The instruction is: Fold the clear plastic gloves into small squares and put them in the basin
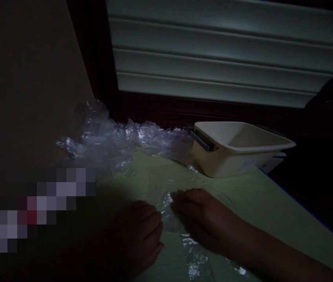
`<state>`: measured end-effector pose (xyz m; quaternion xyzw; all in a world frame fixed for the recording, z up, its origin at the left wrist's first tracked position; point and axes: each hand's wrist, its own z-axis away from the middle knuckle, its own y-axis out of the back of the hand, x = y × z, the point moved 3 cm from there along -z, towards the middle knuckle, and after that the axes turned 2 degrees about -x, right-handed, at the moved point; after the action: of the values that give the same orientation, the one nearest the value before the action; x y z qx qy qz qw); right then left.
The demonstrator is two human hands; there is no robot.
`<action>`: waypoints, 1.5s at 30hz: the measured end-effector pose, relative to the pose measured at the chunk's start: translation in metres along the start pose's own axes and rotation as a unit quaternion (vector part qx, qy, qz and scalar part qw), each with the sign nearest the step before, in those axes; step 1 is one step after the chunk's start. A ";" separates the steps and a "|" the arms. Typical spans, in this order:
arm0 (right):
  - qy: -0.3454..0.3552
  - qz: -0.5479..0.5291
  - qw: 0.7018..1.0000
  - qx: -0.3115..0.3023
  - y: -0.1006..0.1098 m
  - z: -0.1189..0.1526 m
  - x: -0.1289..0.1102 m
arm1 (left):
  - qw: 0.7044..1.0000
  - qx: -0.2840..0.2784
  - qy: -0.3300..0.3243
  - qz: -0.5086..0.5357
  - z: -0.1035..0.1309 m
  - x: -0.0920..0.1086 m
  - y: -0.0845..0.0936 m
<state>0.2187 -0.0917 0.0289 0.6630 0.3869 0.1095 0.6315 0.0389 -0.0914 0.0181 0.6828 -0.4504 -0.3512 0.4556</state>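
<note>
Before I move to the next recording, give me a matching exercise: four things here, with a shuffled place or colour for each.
1. tub
2. plastic heap
3. slatted panel
4. right hand

A. pale, beyond the far side of the table
B. at the clear film
C. cream, with a dark handle
D. crumpled, at the far left

Pairs: 1-C, 2-D, 3-A, 4-B

Right hand (pixel 206 219) pinches clear film (pixel 170 215), left hand (pixel 144 237) alongside.
From it, cream bin (pixel 233 160) at two o'clock, crumpled plastic (pixel 110 143) at eleven.
</note>
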 end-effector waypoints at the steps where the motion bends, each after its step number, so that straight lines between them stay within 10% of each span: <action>1: -0.011 0.008 1.000 0.006 0.001 0.000 0.003 | 1.000 0.005 -0.006 0.001 0.000 0.000 0.000; 9: -0.054 0.011 0.998 0.030 0.000 -0.004 0.006 | 0.998 0.065 -0.010 0.012 -0.005 0.001 0.011; 14: -0.015 -0.023 0.999 0.025 -0.001 -0.002 -0.003 | 1.000 0.003 -0.017 0.026 0.000 0.008 0.009; 31: 0.051 -0.124 0.983 -0.128 0.017 0.010 -0.019 | 0.998 0.000 -0.056 0.012 -0.001 0.006 0.004; 45: 0.022 -0.191 0.978 -0.079 0.015 0.005 -0.011 | 0.999 -0.010 -0.045 -0.013 0.002 0.007 0.000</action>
<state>0.2202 -0.1013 0.0459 0.5227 0.5106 0.0320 0.6820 0.0398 -0.0986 0.0173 0.6672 -0.4579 -0.3923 0.4373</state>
